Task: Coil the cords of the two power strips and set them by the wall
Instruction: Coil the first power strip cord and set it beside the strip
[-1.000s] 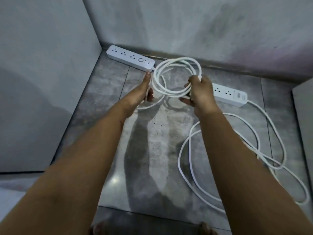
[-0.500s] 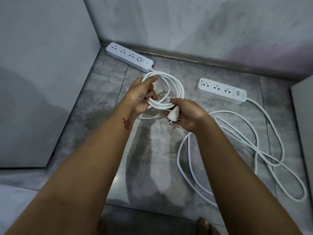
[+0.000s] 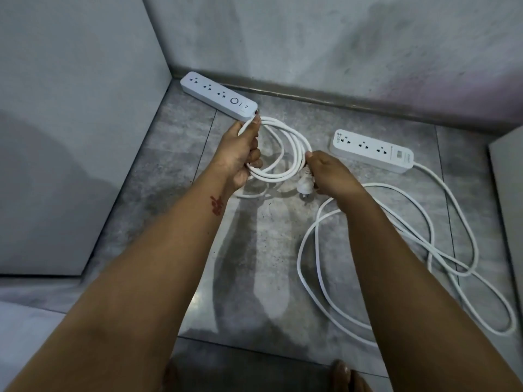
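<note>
Left hand [image 3: 240, 154], right hand [image 3: 329, 174] grip coiled cord [image 3: 273, 177] — power strip [image 3: 368, 150] label illegible.

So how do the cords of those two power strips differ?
Left strip's cord is looped into a coil, gripped by the left hand and right hand; right strip's cord sprawls loose on the floor, untouched. Left strip sits nearer the wall than right strip. Both cords are white.

The corner power strip [image 3: 218, 96], right power strip [image 3: 370, 151], coiled cord [image 3: 273, 176] and loose cord [image 3: 299, 256] are showing white; the floor tiles [image 3: 175, 171], mottled grey.
</note>
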Available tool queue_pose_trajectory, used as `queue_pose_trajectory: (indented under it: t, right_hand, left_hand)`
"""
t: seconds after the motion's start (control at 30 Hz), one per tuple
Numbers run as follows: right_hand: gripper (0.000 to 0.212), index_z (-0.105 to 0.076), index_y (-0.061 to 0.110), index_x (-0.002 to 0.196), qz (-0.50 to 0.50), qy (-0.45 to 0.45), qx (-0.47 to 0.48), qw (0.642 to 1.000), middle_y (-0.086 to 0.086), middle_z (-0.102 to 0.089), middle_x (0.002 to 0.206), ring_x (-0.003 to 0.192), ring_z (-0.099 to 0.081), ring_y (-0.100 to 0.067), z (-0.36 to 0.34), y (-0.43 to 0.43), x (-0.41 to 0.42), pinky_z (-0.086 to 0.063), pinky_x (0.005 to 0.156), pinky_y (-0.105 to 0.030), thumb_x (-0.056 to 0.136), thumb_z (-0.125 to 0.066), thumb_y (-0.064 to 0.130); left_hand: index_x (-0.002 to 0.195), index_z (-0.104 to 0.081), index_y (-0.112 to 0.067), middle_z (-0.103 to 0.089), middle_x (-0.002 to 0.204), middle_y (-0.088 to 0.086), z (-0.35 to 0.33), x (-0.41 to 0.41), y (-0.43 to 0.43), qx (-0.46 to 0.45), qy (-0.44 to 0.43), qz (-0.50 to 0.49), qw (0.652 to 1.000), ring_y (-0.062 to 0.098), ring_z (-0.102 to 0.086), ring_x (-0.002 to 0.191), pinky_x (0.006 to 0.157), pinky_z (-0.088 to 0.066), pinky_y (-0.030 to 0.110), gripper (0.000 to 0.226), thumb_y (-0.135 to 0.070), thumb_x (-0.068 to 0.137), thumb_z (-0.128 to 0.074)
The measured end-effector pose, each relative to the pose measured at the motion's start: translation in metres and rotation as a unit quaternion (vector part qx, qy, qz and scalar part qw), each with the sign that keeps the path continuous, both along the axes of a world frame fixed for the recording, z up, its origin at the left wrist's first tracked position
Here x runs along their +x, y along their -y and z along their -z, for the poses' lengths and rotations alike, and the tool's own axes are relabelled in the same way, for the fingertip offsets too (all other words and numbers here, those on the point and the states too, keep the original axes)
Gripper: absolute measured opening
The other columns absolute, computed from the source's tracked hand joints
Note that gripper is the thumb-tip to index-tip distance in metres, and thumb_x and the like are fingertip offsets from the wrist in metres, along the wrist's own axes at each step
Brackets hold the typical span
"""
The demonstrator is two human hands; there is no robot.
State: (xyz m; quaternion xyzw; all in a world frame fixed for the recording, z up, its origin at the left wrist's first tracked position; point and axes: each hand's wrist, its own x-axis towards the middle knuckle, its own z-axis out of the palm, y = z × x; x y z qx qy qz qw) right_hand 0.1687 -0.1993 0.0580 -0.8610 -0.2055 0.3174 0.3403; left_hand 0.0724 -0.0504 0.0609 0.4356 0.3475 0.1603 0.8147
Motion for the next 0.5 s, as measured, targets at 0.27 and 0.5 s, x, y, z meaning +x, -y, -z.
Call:
queue_pose_trajectory:
  t: [0.27, 0.5]
  right_hand:
    - [0.027, -0.056, 0.013, 0.094, 0.222, -0.143, 0.196, 0.944, -0.015, -0.062, 0.087, 0.076, -0.063, -0.029, 0.000, -0.015, -0.004, -0.057, 0.074, -0.044, 0.103, -0.036, 0.027]
    - [0.030, -0.059, 0.023, 0.076, 0.257, -0.071, 0.184, 0.946, -0.010, -0.064, 0.083, 0.077, -0.062, -0.027, -0.002, -0.018, 0.001, -0.056, 0.078, -0.048, 0.098, -0.041, 0.033]
  left_hand:
    - [0.090, -0.053, -0.019, -0.027, 0.053, -0.007, -0.002, 0.006, 0.012, 0.044, -0.006, 0.047, 0.998, 0.007, -0.019, 0.041, 0.039, -0.020, 0.021, 0.016, -0.032, 0.099, -0.051]
    - [0.080, -0.049, -0.020, -0.026, 0.050, -0.007, 0.002, 0.006, 0.014, 0.096, -0.020, 0.048, 0.994, 0.008, -0.018, 0.040, 0.040, -0.021, 0.021, 0.024, -0.032, 0.101, -0.048]
